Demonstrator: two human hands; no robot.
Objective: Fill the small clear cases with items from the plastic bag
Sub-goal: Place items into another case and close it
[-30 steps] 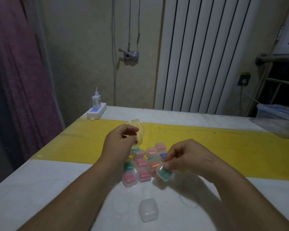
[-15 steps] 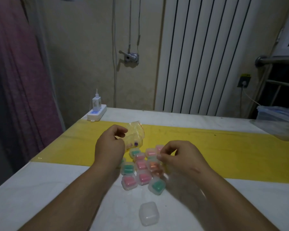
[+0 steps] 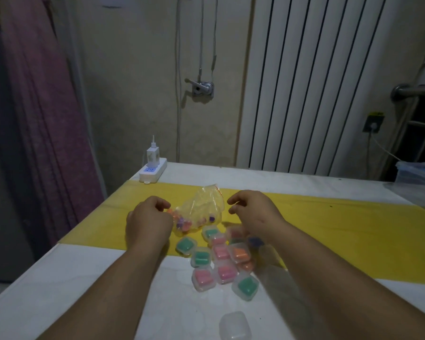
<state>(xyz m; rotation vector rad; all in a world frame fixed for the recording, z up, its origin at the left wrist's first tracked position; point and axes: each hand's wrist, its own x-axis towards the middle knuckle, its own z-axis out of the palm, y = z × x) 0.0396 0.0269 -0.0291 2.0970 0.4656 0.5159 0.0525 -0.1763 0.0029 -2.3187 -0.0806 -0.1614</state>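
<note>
1. The plastic bag (image 3: 201,212) lies on the yellow strip (image 3: 341,229) of the table (image 3: 59,290), between the two hands, its red-edged mouth pointing away from the person. Small orange, purple and pink items (image 3: 182,223) sit bunched at its near left end.
2. The left hand (image 3: 149,220) rests at the bag's left edge with its fingers curled; they touch the plastic there, but whether they actually pinch it cannot be told.
3. The right hand (image 3: 252,209) hovers just to the right of the bag, fingers curled inward, with nothing visible in its grasp and no clear contact with the bag.
4. A cluster of filled cases (image 3: 221,258) lies just nearer than the bag, partly on the yellow strip and partly on the white surface, holding green, pink, orange and one blue filling. Several touch one another.
5. One empty case (image 3: 234,326) stands apart, closer to the person, on the white surface.
6. A white power strip (image 3: 152,171) with a charger plugged in sits at the far left corner of the table.
</note>
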